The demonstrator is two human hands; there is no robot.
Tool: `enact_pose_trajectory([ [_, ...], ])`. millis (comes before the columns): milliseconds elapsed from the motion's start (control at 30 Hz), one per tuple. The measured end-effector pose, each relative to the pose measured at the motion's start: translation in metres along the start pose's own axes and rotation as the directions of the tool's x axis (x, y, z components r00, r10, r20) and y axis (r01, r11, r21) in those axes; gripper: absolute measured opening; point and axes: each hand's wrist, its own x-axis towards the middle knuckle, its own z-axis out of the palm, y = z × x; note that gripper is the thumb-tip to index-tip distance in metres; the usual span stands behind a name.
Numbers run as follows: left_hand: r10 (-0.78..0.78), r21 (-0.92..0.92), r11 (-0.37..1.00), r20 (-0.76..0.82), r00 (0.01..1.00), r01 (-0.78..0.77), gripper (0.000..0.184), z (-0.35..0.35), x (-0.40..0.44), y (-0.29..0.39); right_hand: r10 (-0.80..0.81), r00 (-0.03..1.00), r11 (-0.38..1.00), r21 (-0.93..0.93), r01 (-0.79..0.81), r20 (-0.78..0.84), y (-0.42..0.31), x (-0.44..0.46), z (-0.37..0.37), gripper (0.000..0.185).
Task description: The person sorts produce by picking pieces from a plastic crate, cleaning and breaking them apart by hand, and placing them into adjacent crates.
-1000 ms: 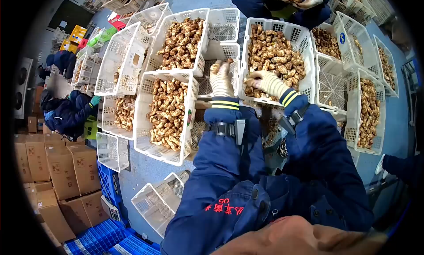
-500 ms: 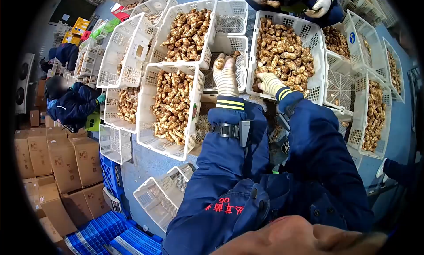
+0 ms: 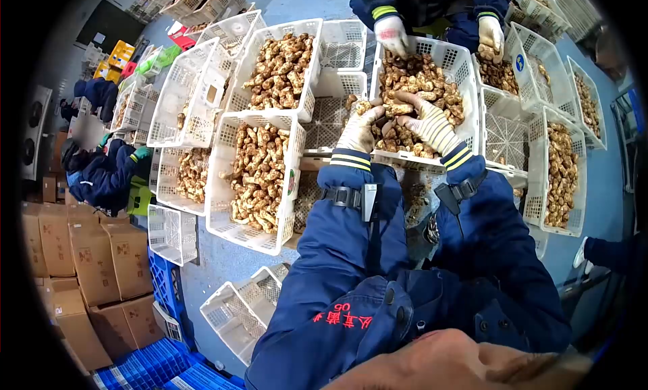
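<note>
My left hand (image 3: pixel 359 128), in a striped glove, is closed around a brown-and-white mushroom (image 3: pixel 364 107) at the left edge of a white plastic crate. Over that crate (image 3: pixel 464 67), my right hand (image 3: pixel 435 124) pinches another mushroom (image 3: pixel 399 110) between thumb and fingers. The two hands are close together, caps and stems between them. Many similar mushrooms (image 3: pixel 432 86) fill the crate beneath. Left of my left hand stands a white crate (image 3: pixel 327 123) with a mesh bottom.
At the crate's far side are a co-worker's gloved left-side hand (image 3: pixel 391 35) and right-side hand (image 3: pixel 491 37). More mushroom-filled crates stand left (image 3: pixel 214 208) and right (image 3: pixel 576 214). An overturned-looking crate (image 3: pixel 233 316) lies on the blue floor. Cardboard boxes (image 3: pixel 94 262) are stacked at left.
My right hand has lifted from the mushroom pile with a mushroom and moved beside my left. My left hand has shifted right. The co-worker's hands have come down to the crates.
</note>
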Motion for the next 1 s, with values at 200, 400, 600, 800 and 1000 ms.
enact_pose_trajectory([
  [200, -0.049, 0.043, 0.998, 0.026, 0.998, 0.048, 0.029, 0.011, 0.011, -0.014, -0.139, 0.990, 0.874, -0.468, 0.130, 0.015, -0.006, -0.012, -0.007, 0.042],
  [400, 0.001, 0.134, 0.991, 0.060, 0.998, -0.010, 0.025, 0.031, 0.022, -0.030, -0.021, 0.995, 0.800, -0.599, -0.042, -0.097, -0.011, -0.024, -0.018, 0.044],
  [600, 0.238, 0.531, 0.784, 0.222, 0.945, -0.322, 0.034, 0.048, 0.026, -0.043, 0.322, 0.921, 0.943, -0.015, -0.333, -0.217, -0.015, -0.047, -0.040, 0.046],
  [800, 0.363, 0.750, 0.619, -0.012, 0.932, -0.232, 0.039, 0.049, 0.045, -0.051, 0.499, 0.859, 0.764, 0.527, -0.374, -0.113, -0.040, -0.072, -0.058, 0.056],
  [1000, -0.017, 0.000, 1.000, 0.303, 0.953, 0.018, 0.035, 0.086, 0.018, -0.064, 0.382, 0.904, 0.877, 0.383, -0.289, -0.192, -0.038, -0.105, -0.074, 0.068],
])
